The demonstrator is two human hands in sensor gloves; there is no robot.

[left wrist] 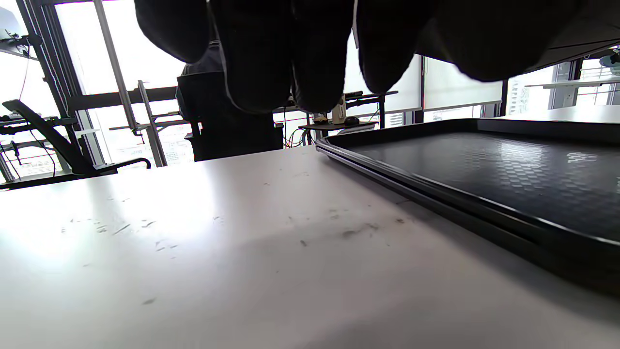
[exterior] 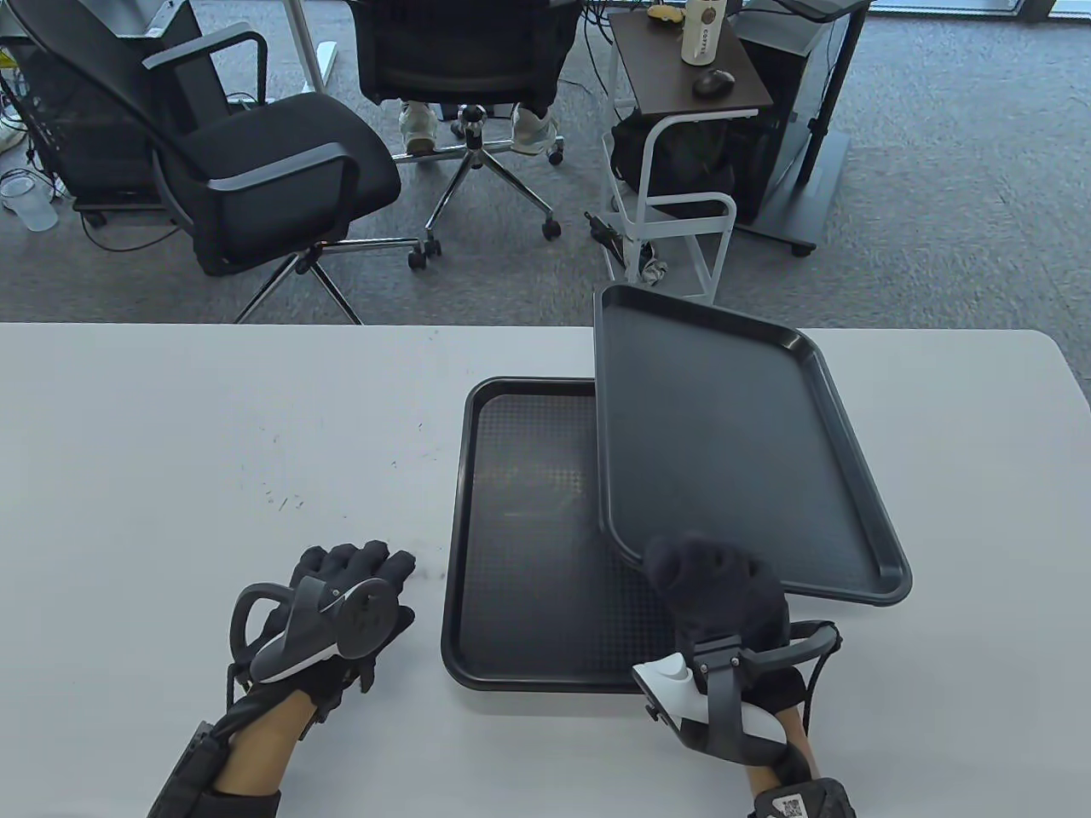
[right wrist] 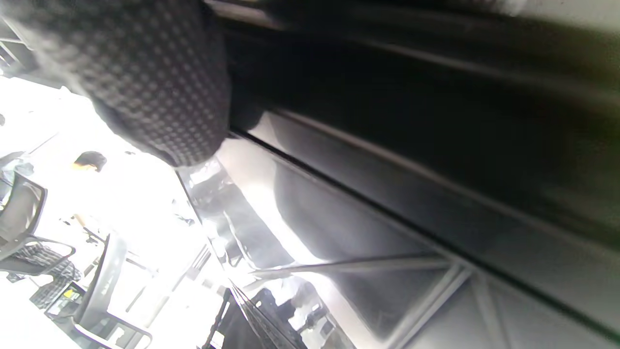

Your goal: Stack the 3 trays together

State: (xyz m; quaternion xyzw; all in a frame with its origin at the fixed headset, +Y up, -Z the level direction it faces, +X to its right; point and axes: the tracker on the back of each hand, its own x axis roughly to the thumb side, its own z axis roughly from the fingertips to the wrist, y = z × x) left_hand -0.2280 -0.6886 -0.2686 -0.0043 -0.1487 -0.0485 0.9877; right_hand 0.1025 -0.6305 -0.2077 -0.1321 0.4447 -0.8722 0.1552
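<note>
A black tray (exterior: 528,528) lies flat on the white table (exterior: 213,443), right of centre. In the left wrist view (left wrist: 484,165) its rim shows two edges, one on the other, like two nested trays. My right hand (exterior: 699,562) grips the near left corner of another black tray (exterior: 733,443) and holds it raised and tilted, overlapping the flat tray's right side. The right wrist view shows a gloved finger (right wrist: 145,72) against that tray's dark rim (right wrist: 436,145). My left hand (exterior: 358,567) rests open on the table just left of the flat tray, holding nothing.
The table's far edge (exterior: 341,325) runs behind the trays; the raised tray's far corner reaches past it. Beyond stand office chairs (exterior: 281,162) and a white cart (exterior: 682,111) with a brown top. Bare table lies to the left.
</note>
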